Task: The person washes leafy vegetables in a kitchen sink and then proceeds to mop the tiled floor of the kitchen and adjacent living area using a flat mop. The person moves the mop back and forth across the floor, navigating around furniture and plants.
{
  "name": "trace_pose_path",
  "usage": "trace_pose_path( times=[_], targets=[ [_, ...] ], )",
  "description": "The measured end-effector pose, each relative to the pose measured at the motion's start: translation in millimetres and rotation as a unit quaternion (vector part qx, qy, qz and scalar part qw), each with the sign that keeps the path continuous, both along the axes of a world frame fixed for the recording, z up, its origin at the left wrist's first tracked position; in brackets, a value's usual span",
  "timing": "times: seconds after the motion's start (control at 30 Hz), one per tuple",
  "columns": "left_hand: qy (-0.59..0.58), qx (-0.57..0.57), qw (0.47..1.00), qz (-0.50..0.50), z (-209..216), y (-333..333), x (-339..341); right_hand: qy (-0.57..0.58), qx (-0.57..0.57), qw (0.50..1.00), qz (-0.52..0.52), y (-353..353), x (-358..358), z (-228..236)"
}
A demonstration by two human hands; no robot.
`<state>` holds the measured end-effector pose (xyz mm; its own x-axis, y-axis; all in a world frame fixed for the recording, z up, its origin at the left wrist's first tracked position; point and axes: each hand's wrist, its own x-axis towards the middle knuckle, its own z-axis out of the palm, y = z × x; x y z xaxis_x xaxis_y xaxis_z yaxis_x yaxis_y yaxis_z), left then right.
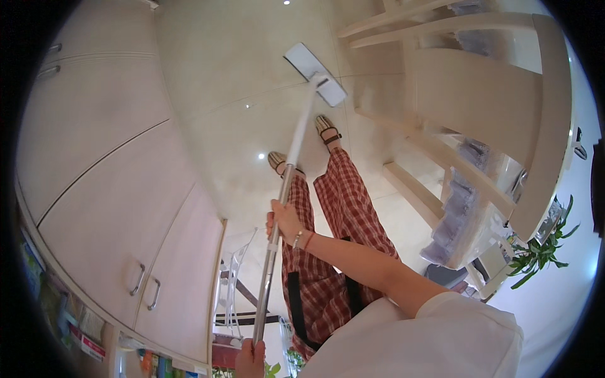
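Note:
A flat mop (297, 142) slants across the middle of the head view, its handle white toward the head and silver toward me. The rectangular white mop head (305, 61) lies on the floor beyond my feet. My right hand (288, 222) wraps around the silver part of the handle about midway, a bracelet at its wrist. Lower down, at the bottom edge of the view, my left hand (249, 360) is closed round the handle's top end; it shows only in part.
Pale cabinets (113, 208) with metal handles line the left side. To the right stand cream wooden chairs (479, 94) with lavender ruffled cushions (463, 195), beside a table edge and a green plant (547, 249). A white wire rack (234, 283) stands past the cabinet's end. The tiled floor (220, 69) is glossy.

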<state>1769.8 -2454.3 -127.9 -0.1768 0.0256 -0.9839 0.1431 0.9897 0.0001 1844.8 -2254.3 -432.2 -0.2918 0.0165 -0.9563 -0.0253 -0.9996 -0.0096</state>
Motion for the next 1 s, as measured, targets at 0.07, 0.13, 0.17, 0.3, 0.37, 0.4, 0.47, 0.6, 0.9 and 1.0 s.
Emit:
trace_pose_path(
  times=[0.07,0.13,0.17,0.3,0.37,0.4,0.47,0.6,0.9,1.0],
  targets=[
    [0.074,0.053,0.993,-0.069,20,11,6,0.047,-0.025,0.999,0.008,-18,-18,8],
    [0.134,0.045,0.982,-0.125,39,2,18,0.079,-0.047,0.995,0.03,-30,-31,18],
    [0.164,0.016,0.978,-0.125,44,-10,32,0.086,-0.053,0.994,0.049,-33,-36,24],
    [0.067,-0.092,0.992,0.051,43,-24,54,0.095,-0.052,0.987,0.12,-49,-32,18],
    [0.058,-0.008,0.998,0.038,32,-32,80,0.061,-0.037,0.989,0.133,-50,-17,20],
    [0.066,0.015,0.998,0.017,22,-39,99,0.05,-0.03,0.989,0.138,-47,-7,18],
    [0.078,0.171,0.981,-0.055,7,-51,129,-0.001,-0.025,0.989,0.146,-27,14,25],
    [0.002,0.058,0.99,0.132,-15,7,128,-0.021,0.036,0.988,0.149,7,73,-2],
    [-0.068,0.0,0.958,0.278,-61,33,129,-0.071,0.06,0.981,0.169,55,92,-30],
    [-0.022,0.001,0.955,0.295,-47,9,149,-0.072,0.053,0.978,0.191,33,77,-22]
  ],
)
